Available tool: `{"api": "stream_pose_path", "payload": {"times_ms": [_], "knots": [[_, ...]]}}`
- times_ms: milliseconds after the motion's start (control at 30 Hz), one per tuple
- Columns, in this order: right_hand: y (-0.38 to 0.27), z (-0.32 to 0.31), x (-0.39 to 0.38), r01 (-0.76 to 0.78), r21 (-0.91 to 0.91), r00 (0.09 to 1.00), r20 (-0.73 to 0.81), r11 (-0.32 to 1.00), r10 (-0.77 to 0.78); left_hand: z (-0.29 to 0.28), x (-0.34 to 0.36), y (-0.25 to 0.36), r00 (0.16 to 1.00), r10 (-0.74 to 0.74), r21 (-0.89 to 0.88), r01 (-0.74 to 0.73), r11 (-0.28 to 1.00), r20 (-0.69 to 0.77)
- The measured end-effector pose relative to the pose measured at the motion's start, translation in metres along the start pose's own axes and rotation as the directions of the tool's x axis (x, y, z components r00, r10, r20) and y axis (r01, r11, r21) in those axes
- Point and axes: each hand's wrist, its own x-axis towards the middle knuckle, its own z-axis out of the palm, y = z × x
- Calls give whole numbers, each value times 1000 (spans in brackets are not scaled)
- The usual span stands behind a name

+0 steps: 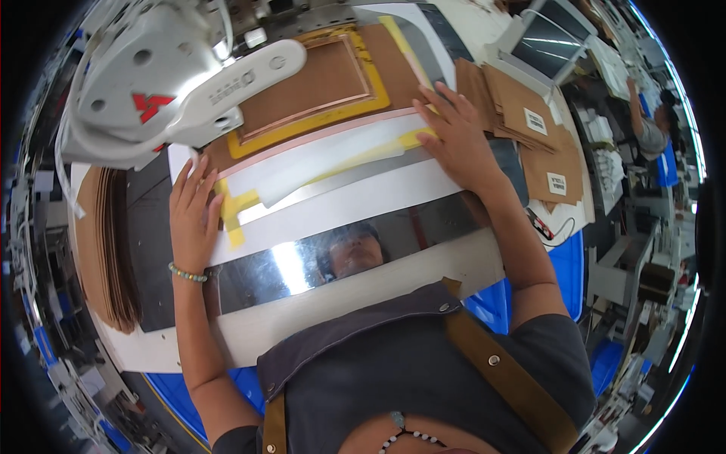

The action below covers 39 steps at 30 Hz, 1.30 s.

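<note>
A flat brown sheet [302, 87] lies under the sewing machine's head, with a yellow rectangular frame [318, 122] on it. Along its near side runs a thin pink strip, and below that a white sheet [291, 163] carries pieces of yellow tape [240, 203]. My left hand [193, 216] rests at the left end of this stack, fingers stretched out and slightly apart. On the right end lies my right hand [457, 140], its fingers spread near the brown sheet's corner and a tape piece. Neither hand grips anything that I can see.
A white sewing machine [144, 83] overhangs the upper left. Stacked brown pieces [106, 250] stand at the left; more brown pieces with white labels [518, 106] lie at the right. A shiny metal plate [348, 253] crosses the near table. Blue bins [563, 280] sit below.
</note>
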Motion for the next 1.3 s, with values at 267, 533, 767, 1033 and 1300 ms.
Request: {"api": "stream_pose_path", "payload": {"times_ms": [267,533,767,1033,1300], "knots": [[0,-4,-5,-56,-64,998,17,996,57,0,4,-2,1000,8,83,-6,997,-21],[-2,-1,-4,-75,-81,996,34,994,78,2,-3,-8,1000,-15,114,15,993,2],[-4,-9,-3,-104,-75,994,10,992,105,0,4,-3,1000,-5,82,4,997,13],[4,-3,-2,29,-9,985,-168,1000,-30,0,-6,-5,996,-20,117,9,993,88],[121,-125,-28,-530,-23,839,-160,847,521,4,1,0,996,-13,106,3,994,94]]}}
